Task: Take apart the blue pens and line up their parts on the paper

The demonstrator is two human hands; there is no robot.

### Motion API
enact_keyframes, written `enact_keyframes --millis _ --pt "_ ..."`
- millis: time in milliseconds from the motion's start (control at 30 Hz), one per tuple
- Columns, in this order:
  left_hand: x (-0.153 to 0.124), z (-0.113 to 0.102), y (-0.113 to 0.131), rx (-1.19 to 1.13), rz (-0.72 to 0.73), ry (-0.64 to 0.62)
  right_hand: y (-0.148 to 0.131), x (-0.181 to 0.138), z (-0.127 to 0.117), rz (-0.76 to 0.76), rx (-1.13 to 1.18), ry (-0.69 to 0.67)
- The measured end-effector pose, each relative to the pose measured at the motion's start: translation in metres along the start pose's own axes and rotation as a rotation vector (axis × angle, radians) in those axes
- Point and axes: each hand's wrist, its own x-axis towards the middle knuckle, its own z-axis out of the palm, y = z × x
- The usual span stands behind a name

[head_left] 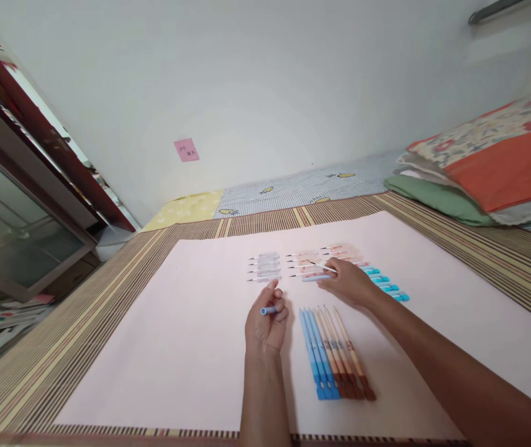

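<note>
From the head view, the left hand (266, 323) is closed around a blue pen part (267, 310) above the pale pink sheet (163, 335). The right hand (349, 284) pinches a thin refill (323, 267) near the rows of loose parts. Just beside both lies a row of assembled pens (335, 354).

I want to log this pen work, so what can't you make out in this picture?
- Head view: the blue piece in the left hand is mostly hidden by the fingers; cap or barrel, cannot tell.
- The thin white refill under the right hand: its rear end is covered by the hand.
- Far rows of pen parts: too small and washed out to identify.
- Pink note on the wall: writing too small.
</note>
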Motion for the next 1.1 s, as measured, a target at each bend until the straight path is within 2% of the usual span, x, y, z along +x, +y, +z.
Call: enact_keyframes --millis 133,300,533,700,1100 --pt "0.000 0.001 0.000 -0.007 -0.001 0.004 -0.001 -0.004 -0.005 -0.119 0.066 0.010" --pt "0.000 0.001 0.002 -0.019 -0.006 0.007 -0.013 -0.013 0.004 -0.192 0.033 -0.022" --pt "0.000 0.000 0.003 -0.026 -0.010 -0.009 -0.019 -0.018 0.015 -0.270 -0.190 -0.008" --pt "-0.001 0.000 0.004 -0.041 -0.014 -0.002 -0.021 -0.015 0.015 -0.353 -0.205 0.026" --pt "0.000 0.000 0.004 -0.030 -0.009 -0.004 -0.018 -0.014 0.019 -0.298 -0.257 0.036"
